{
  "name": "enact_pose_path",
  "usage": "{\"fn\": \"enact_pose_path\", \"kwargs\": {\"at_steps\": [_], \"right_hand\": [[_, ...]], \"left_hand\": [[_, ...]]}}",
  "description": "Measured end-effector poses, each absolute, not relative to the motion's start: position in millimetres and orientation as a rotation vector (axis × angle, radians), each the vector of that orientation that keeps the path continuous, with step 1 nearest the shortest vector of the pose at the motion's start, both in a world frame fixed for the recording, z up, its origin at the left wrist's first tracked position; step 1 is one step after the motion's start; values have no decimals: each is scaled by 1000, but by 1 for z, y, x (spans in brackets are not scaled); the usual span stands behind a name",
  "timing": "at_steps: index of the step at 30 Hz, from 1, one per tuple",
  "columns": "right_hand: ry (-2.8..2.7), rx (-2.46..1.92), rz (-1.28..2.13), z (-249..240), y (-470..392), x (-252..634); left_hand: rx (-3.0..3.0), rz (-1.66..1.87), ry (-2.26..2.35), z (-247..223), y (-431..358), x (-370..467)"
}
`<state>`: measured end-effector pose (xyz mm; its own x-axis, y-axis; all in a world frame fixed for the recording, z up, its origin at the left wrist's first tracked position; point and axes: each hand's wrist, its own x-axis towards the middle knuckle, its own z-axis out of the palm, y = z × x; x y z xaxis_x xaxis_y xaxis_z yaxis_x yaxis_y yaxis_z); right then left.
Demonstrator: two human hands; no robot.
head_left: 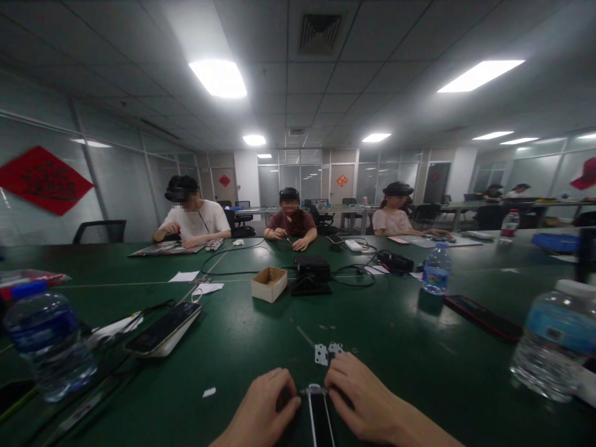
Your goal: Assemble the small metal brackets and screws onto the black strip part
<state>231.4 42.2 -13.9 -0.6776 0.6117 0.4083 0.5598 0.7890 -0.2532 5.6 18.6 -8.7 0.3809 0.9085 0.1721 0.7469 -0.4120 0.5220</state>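
A narrow device with a dark face and white edges (320, 417) lies on the green table at the bottom centre, between my hands. My left hand (266, 406) is beside its top left, fingers curled and bent toward a small thin piece that I cannot make out. At its top right, my right hand (361, 394) has curled fingers, with the fingertips partly hidden. Small perforated metal plates (321, 354) lie just beyond my right hand. Whether either hand grips anything is unclear.
An open box (269, 285) and a black device (311, 273) stand ahead. Bottles (49, 338) (554, 341) flank the table (261, 332). Phones (162, 328) (483, 316) lie left and right. Three people sit opposite. Cables run across the table.
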Motion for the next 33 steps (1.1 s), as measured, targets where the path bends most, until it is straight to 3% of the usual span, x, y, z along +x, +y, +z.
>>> {"fn": "enact_pose_path", "kwargs": {"at_steps": [33], "right_hand": [[-2526, -885, 203, -16, 44, 232]], "left_hand": [[2180, 683, 1447, -4, 16, 13]]}}
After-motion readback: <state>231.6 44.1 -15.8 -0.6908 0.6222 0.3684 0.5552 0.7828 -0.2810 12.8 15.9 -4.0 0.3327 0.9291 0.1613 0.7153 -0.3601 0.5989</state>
